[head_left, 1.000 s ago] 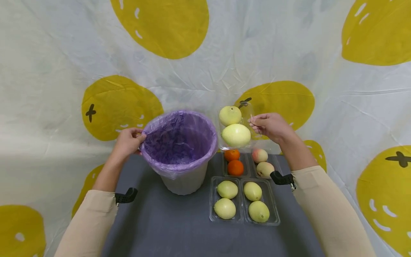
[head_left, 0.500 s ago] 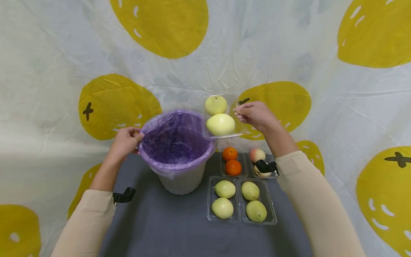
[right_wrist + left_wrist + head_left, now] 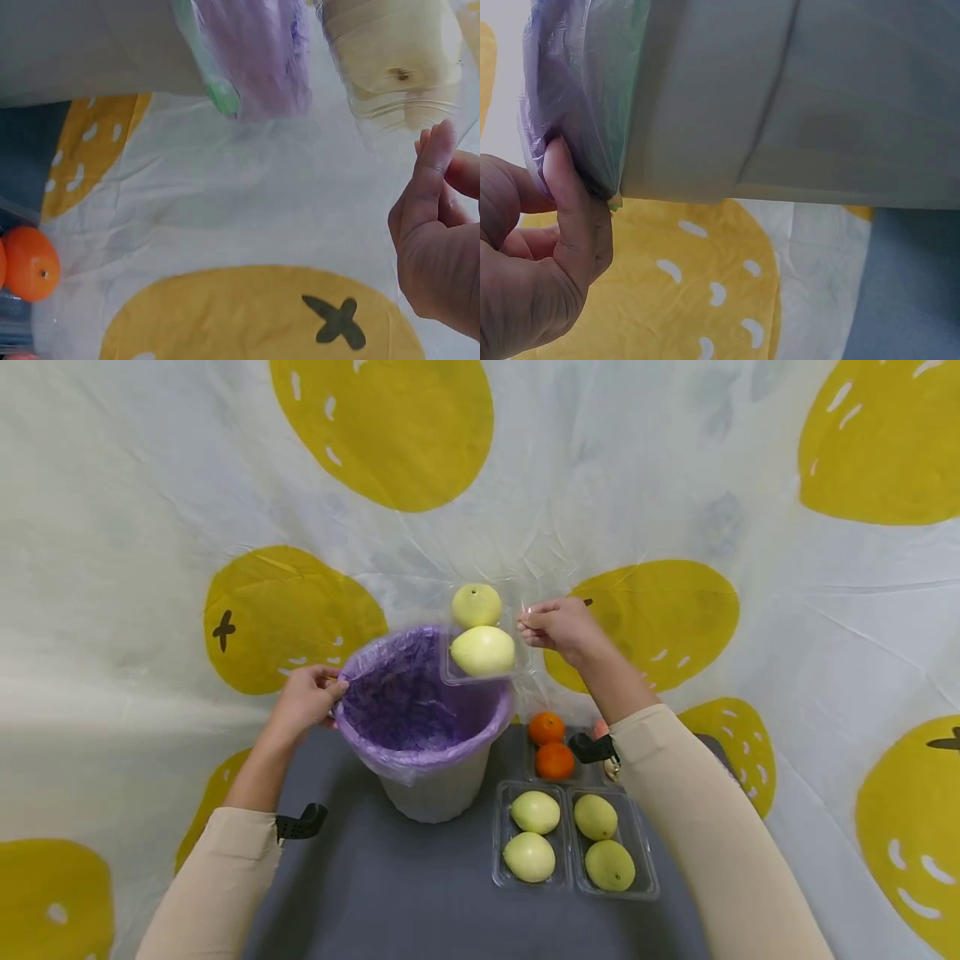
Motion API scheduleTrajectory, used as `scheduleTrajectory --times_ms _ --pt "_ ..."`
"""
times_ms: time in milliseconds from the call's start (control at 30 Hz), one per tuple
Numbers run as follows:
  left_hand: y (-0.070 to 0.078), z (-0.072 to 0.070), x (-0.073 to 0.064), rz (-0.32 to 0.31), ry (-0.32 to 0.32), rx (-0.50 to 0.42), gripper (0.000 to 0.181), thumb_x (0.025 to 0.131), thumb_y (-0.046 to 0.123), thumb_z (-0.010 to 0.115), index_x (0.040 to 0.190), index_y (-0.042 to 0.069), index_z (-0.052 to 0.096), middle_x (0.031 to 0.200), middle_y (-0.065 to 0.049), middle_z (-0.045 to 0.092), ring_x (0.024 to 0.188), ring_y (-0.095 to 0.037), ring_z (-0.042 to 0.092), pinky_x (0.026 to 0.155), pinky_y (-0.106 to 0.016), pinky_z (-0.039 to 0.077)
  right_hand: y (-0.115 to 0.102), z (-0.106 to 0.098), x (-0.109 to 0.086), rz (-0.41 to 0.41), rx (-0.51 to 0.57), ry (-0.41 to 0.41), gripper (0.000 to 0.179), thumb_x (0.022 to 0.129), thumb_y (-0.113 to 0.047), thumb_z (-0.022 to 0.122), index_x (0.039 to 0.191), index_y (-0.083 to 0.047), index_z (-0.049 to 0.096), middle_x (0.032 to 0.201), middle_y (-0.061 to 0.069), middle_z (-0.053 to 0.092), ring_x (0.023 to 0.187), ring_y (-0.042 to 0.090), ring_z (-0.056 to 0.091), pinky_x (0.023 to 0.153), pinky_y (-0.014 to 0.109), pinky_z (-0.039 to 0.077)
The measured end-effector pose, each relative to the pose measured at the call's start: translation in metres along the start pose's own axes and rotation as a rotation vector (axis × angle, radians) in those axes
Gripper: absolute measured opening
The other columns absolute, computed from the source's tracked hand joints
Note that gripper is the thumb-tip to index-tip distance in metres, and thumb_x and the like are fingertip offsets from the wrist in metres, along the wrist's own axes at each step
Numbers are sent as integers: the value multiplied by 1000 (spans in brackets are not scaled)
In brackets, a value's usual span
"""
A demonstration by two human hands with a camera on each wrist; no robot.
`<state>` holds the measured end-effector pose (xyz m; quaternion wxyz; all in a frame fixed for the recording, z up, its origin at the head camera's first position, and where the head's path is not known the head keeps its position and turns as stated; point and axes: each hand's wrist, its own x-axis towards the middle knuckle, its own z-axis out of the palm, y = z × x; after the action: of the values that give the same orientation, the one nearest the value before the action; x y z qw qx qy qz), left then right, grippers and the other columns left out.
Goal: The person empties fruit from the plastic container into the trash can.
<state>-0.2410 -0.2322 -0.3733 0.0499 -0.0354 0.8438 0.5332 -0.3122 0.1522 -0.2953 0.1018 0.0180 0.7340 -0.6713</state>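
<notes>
My left hand (image 3: pixel 306 697) pinches the rim of a pale trash can (image 3: pixel 438 793) lined with a purple plastic bag (image 3: pixel 360 739); in the left wrist view, the fingers (image 3: pixel 574 202) press the bag's folded edge against the rim. The can tilts slightly. My right hand (image 3: pixel 558 625) pinches the right edge of a clear plastic tray (image 3: pixel 461 678), raised over the can's far right rim. Two pale yellow-green fruits lie in it, a rounder one (image 3: pixel 477 605) behind a longer one (image 3: pixel 483 651). From the right wrist, the tray's underside shows beside the purple bag.
On the dark grey table (image 3: pixel 405 893), right of the can, clear trays stand in two rows. The front two hold yellow-green fruits (image 3: pixel 529 857). Behind are oranges (image 3: pixel 555 762) and a tray of peach-like fruits, mostly hidden by my right arm. A fruit-print cloth (image 3: pixel 600 527) hangs behind.
My right hand has carried the tray with the two fruits leftward, from beside the can to over its right rim. The left hand keeps its hold on the rim.
</notes>
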Motion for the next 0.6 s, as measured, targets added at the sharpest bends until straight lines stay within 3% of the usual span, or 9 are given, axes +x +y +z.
scheduleTrajectory --times_ms 200,600 --pt "-1 0 0 6 7 -9 47 107 15 55 145 -12 48 108 -18 55 66 -8 59 54 -29 62 0 16 4 -13 -98 37 32 99 -9 68 123 11 67 88 7 71 72 14 71 68 21 63" --pt "-2 -4 2 13 7 4 46 107 15 54 145 -10 49 110 -18 54 67 -9 58 54 -30 62 0 33 13 -87 -114 26 30 98 -6 69 121 14 68 82 7 72 63 10 69 62 21 63"
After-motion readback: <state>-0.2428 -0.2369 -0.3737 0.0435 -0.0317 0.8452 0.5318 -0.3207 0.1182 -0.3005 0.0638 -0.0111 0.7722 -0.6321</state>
